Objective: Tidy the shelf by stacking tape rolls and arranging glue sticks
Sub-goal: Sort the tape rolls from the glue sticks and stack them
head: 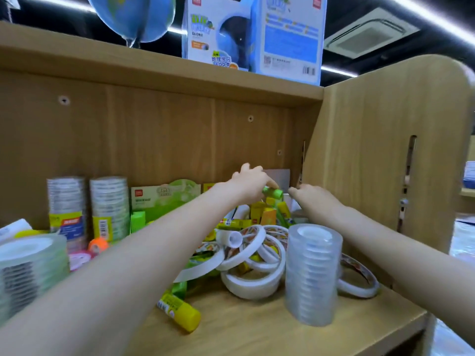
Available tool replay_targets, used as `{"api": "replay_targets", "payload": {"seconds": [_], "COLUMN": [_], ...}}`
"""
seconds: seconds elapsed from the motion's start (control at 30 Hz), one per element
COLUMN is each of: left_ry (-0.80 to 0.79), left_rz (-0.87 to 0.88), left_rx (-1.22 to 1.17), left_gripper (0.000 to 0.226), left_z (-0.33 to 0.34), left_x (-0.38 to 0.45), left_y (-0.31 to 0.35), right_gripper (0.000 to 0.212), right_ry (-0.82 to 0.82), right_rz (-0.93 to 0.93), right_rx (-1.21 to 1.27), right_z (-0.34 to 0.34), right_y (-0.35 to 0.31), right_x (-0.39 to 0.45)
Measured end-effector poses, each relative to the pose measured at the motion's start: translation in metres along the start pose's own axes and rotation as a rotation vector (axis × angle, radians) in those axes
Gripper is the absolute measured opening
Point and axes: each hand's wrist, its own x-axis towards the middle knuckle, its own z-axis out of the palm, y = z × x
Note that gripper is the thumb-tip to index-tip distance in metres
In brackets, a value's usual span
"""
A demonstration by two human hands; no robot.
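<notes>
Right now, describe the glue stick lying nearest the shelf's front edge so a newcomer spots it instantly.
On the wooden shelf, look left of the tall stack of clear tape rolls, below the heap of white tape rings. The yellow glue stick lies on its side there, alone, apart from the jumbled sticks at the back.

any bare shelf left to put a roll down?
Bare wood along the front edge of the wooden shelf, between the yellow glue stick and the clear tape stack. Crowded: the white tape rings and everything behind them to the back panel.
</notes>
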Motion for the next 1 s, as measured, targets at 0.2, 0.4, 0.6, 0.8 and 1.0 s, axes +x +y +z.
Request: {"api": "replay_targets", "payload": {"seconds": [0.2,0.4,0.6,0.8,1.0], "left_ry": [-0.024,0.017,0.064,0.08,0.026], "left_rz": [0.124,0.091,0.07,0.06,0.017], "left_rx": [-0.02,-0.16,-0.233,-0.345,-0.436], "left_gripper": [0.049,0.04,0.033,0.023,0.032], "left_z": [0.017,0.015,0.003,-0.002,-0.009], "left_x": [0.013,0.005,-0.034,-0.1,-0.156], "left_y": [0.02,0.019,0.009,0.005,0.008], "right_gripper": [0.017,0.024,0.02,0.031,0.043], "right_ry": [-0.089,-0.15,-0.138,-0.034,-0.183], "right_rz": [0.059,-0.028,-0.03,0.0,-0.197], "right_rx": [0.235,0.287,0.449,1.044,0.628], "right_z": [-0.004,-0.02,-0.048,-0.097,-0.112], "right_y": [0.006,0.014,0.015,-0.012,-0.047], "right_x": [-0.009,-0.034,-0.065,-0.117,-0.132]}}
